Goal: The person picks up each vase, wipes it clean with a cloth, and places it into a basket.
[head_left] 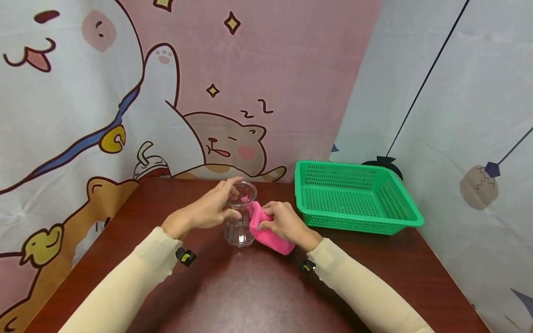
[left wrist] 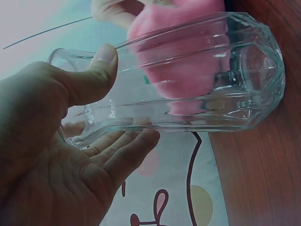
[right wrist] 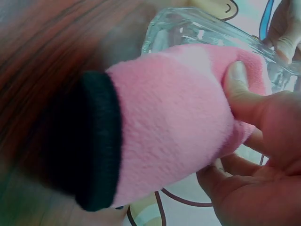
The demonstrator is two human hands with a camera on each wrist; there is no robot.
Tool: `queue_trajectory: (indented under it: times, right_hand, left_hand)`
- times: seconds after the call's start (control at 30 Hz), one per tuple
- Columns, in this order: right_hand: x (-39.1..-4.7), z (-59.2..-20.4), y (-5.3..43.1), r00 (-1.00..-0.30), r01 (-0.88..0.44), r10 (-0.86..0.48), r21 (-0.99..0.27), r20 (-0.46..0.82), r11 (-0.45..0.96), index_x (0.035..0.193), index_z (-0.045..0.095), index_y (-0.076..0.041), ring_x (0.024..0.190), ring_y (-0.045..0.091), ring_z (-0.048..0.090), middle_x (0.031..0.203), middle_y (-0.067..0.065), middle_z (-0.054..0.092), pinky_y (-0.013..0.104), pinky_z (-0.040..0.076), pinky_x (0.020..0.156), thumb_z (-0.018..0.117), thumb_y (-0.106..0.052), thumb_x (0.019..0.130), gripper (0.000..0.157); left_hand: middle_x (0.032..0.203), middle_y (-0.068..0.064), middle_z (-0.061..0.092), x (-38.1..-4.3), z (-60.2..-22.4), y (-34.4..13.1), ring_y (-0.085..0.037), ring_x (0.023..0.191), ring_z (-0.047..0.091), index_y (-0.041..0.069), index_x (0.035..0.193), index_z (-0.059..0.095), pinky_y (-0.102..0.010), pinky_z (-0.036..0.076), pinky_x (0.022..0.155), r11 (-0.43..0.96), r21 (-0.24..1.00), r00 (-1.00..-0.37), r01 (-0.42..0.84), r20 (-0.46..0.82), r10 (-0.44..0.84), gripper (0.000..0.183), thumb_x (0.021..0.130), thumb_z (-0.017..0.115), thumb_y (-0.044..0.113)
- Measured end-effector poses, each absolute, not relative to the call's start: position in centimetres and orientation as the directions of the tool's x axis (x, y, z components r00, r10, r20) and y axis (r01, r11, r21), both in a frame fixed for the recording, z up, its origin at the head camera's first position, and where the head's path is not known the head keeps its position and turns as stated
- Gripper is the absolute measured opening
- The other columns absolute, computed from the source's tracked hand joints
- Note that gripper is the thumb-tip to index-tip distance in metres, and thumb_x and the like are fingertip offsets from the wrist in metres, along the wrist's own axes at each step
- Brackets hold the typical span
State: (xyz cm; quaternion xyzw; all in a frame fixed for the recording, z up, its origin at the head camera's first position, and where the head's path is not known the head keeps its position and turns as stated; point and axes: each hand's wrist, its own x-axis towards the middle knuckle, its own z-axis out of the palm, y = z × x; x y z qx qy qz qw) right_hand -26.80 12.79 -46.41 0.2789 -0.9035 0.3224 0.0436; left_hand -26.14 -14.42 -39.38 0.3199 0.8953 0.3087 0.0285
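A clear, faceted glass vase (head_left: 239, 233) stands upright on the table, its rounded rim at the top. My left hand (head_left: 208, 206) grips it near the neck; in the left wrist view the thumb (left wrist: 101, 70) lies on one side and the fingers on the other. Pinched between thumb and fingers of my right hand (head_left: 287, 224) is a fuzzy pink cloth (head_left: 272, 236), held up against the vase's right side. In the right wrist view this cloth (right wrist: 169, 122) bulges below the thumb and ends in a dark band (right wrist: 101, 141). Pink shows through the glass (left wrist: 254, 89).
A green plastic basket (head_left: 358, 222) with slotted sides sits at the back right of the brown table (head_left: 258, 296). Cartoon-printed fabric (head_left: 308, 83) hangs behind the table and along its sides.
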Motion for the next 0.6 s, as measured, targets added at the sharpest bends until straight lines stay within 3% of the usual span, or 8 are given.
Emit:
queue_trajectory:
  times: [0.13, 0.2, 0.33, 0.43, 0.6]
  right_hand:
    - [-26.8, -47.0, 12.9, -0.831, -0.545, -0.507, -0.517, 0.229, 0.660, 0.107, 0.095, -0.010, 0.123, 0.030, 0.084, 0.127, 0.013, 0.088, 0.048, 0.070, 0.106, 0.100, -0.016, 0.093, 0.016]
    - [-26.8, -47.3, 12.9, -0.815, -0.569, -0.532, -0.487, 0.230, 0.663, 0.093, 0.092, -0.007, 0.120, 0.030, 0.085, 0.120, 0.014, 0.089, 0.047, 0.070, 0.105, 0.100, -0.016, 0.093, 0.011]
    - [-26.9, -47.8, 13.0, -0.781, -0.615, -0.580, -0.451, 0.232, 0.647, 0.063, 0.066, -0.010, 0.109, 0.027, 0.085, 0.086, 0.006, 0.082, 0.046, 0.072, 0.099, 0.100, -0.014, 0.092, 0.045]
    - [-26.8, -47.8, 13.0, -0.774, -0.620, -0.594, -0.455, 0.219, 0.640, 0.060, 0.060, -0.014, 0.106, 0.027, 0.083, 0.070, -0.002, 0.071, 0.049, 0.071, 0.101, 0.099, -0.012, 0.093, 0.052]
    - [-26.8, -48.0, 12.9, -0.777, -0.616, -0.589, -0.461, 0.222, 0.638, 0.059, 0.055, -0.015, 0.113, 0.029, 0.084, 0.065, -0.008, 0.059, 0.051, 0.069, 0.109, 0.098, -0.011, 0.094, 0.056]
  left_hand:
    - [0.155, -0.028, 0.062, -26.1, -39.4, -14.4, -0.041, 0.145, 0.065, 0.006, 0.181, 0.024, -0.054, 0.065, 0.112, 0.599, 0.576, -0.792, 0.556, 0.149, 0.592, 0.094, 0.109, 0.083, 0.017]
    - [0.155, -0.029, 0.062, -26.1, -39.4, -14.5, -0.042, 0.144, 0.064, 0.005, 0.181, 0.024, -0.054, 0.065, 0.112, 0.595, 0.576, -0.789, 0.560, 0.153, 0.595, 0.093, 0.109, 0.083, 0.017]
    - [0.155, -0.030, 0.062, -26.0, -39.4, -14.4, -0.042, 0.143, 0.064, 0.005, 0.181, 0.025, -0.055, 0.065, 0.113, 0.598, 0.576, -0.793, 0.557, 0.153, 0.590, 0.093, 0.109, 0.083, 0.016]
    - [0.154, -0.029, 0.062, -25.9, -39.3, -14.4, -0.041, 0.142, 0.065, 0.005, 0.181, 0.025, -0.055, 0.064, 0.112, 0.599, 0.573, -0.792, 0.559, 0.155, 0.591, 0.094, 0.109, 0.083, 0.017]
    - [0.153, -0.028, 0.062, -26.0, -39.2, -14.5, -0.041, 0.138, 0.067, 0.005, 0.181, 0.025, -0.055, 0.064, 0.112, 0.601, 0.569, -0.791, 0.561, 0.155, 0.592, 0.094, 0.108, 0.084, 0.018]
